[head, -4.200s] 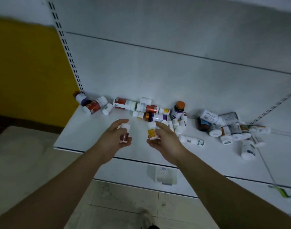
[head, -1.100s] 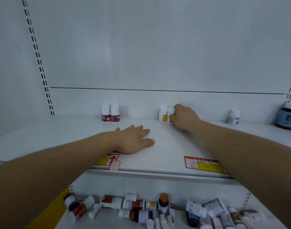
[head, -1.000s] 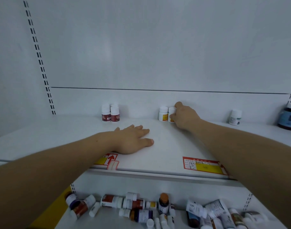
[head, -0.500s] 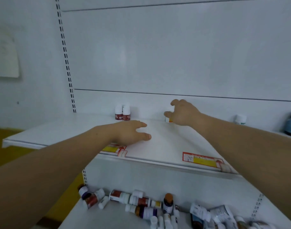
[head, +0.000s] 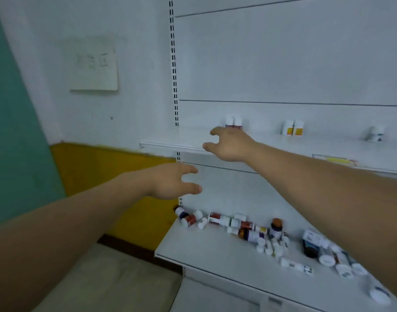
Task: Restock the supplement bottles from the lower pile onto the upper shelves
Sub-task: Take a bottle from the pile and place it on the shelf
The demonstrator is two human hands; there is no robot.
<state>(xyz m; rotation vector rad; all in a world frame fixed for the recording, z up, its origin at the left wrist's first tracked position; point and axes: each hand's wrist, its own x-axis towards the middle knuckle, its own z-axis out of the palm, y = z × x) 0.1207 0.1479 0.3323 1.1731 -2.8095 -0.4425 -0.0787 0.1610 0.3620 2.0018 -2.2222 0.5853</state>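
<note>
Several supplement bottles lie in a loose pile (head: 256, 230) on the lower shelf (head: 211, 251). On the upper shelf (head: 283, 144) two white bottles with yellow labels (head: 292, 127) stand upright side by side. A pair with dark red labels (head: 233, 121) stands further left, partly hidden behind my right hand. My right hand (head: 230, 145) hovers over the upper shelf's front edge, fingers spread, holding nothing. My left hand (head: 172, 182) hangs in the air below that shelf, left of the shelving, fingers apart and empty.
A lone white bottle (head: 375, 134) stands at the right of the upper shelf. A price label (head: 332, 159) is stuck on its front edge. A slotted upright (head: 173, 64) runs up the back panel. A paper sign (head: 95, 64) hangs on the wall at left, above a yellow panel (head: 98, 174).
My right hand let go of the yellow-label bottle, which now stands beside its twin, and drew back left. My left hand came off the upper shelf and dropped. The view swung left and down.
</note>
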